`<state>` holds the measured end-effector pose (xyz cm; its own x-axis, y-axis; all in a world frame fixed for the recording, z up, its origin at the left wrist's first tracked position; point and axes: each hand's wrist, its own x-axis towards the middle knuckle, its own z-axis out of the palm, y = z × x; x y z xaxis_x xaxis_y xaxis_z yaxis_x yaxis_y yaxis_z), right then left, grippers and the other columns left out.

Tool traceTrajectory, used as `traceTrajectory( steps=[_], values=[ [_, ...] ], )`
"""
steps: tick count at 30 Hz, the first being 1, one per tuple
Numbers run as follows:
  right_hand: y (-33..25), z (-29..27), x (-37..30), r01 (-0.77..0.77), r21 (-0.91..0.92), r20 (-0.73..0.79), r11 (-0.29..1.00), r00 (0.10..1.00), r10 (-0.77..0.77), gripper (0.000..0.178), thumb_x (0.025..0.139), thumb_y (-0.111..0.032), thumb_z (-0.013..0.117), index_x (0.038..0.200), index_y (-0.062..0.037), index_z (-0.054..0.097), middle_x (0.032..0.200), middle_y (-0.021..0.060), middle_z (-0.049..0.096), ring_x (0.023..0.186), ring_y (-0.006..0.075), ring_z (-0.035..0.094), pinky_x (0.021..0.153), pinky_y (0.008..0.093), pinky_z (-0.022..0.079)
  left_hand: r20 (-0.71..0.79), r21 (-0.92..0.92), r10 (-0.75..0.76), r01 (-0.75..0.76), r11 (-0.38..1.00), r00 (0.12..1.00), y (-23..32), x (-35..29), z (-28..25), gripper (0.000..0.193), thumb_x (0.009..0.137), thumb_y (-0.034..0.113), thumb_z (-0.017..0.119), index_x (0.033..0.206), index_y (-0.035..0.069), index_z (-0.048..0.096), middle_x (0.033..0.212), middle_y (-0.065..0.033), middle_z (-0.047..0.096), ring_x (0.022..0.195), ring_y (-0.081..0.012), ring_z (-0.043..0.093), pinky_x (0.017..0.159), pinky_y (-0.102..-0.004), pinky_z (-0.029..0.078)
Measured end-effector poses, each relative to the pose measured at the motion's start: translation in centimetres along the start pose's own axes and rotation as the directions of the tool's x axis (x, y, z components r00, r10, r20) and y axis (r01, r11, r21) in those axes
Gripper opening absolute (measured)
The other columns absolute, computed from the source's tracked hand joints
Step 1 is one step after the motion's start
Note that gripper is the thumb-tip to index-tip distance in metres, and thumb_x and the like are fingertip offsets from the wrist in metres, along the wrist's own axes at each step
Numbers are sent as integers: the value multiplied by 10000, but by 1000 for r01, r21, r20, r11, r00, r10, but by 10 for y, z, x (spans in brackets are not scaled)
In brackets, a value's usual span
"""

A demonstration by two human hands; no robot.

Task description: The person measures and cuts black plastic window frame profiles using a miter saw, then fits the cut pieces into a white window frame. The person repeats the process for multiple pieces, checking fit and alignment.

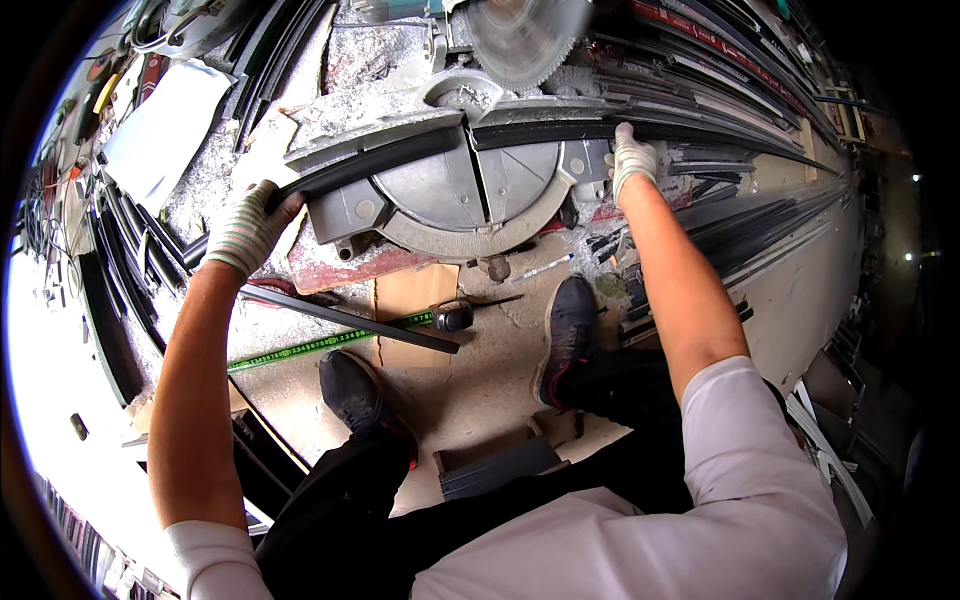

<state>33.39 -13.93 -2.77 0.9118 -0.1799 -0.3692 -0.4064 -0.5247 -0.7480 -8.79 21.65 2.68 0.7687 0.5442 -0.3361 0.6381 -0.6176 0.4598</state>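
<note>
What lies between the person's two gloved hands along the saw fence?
In the head view, the left black strip and the right black strip lie along the fence, a narrow gap between their ends at the slot in the saw bed.

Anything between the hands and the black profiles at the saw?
Nothing visible: the gloved left hand grips the left profile; the right hand is against the right profile. The saw blade is clear of both hands.

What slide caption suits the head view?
Gloved left hand grips one black strip, gloved right hand touches a second strip along the saw bed; blurred blade beyond.
</note>
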Motion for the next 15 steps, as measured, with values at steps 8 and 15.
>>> traceTrajectory(
  steps=[8,15],
  values=[
    [-15,0,22,-320,178,18,931,947,322,354,934,-375,773,1122,-112,629,916,59,683,634,183,660,427,316,347,-45,-71,78,-81,994,996,-7,28,21,335,949,341,736,1078,34,703,975,-193,685,892,-359,665,833,-423,524],
    [-9,5,35,-297,506,-37,810,931,364,386,923,-227,786,1225,-90,587,1078,98,681,776,226,703,551,306,514,-16,-111,75,-76,991,997,-2,33,23,296,960,270,714,1117,20,709,1034,-209,703,936,-369,673,872,-423,519]
  ],
)
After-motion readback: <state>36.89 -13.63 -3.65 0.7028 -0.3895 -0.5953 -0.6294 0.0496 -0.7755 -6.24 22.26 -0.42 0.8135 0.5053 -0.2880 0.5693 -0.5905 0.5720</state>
